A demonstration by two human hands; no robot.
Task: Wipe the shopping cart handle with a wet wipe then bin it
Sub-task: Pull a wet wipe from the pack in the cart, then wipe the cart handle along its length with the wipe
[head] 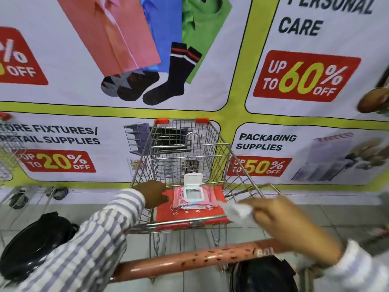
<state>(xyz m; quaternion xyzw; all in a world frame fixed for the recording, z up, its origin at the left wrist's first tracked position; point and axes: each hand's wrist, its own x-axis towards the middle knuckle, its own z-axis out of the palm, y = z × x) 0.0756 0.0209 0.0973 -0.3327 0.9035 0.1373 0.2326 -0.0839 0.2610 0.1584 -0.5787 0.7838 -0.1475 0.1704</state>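
Note:
A wire shopping cart (212, 144) stands in front of me with its worn red handle (189, 260) across the bottom of the view. A pink wet wipe pack (194, 197) lies on the red child seat flap (189, 216), its white lid flipped up. My left hand (152, 193) rests on the seat flap beside the pack's left end. My right hand (280, 220), blurred, is above the handle's right part and grips a white wet wipe (237, 211).
A black bin with a lid (33, 243) sits on the floor to the left of the cart. Another dark bin-like object (263, 275) shows under the handle. A big sale banner (126, 127) covers the wall behind. Other carts (10, 157) stand far left.

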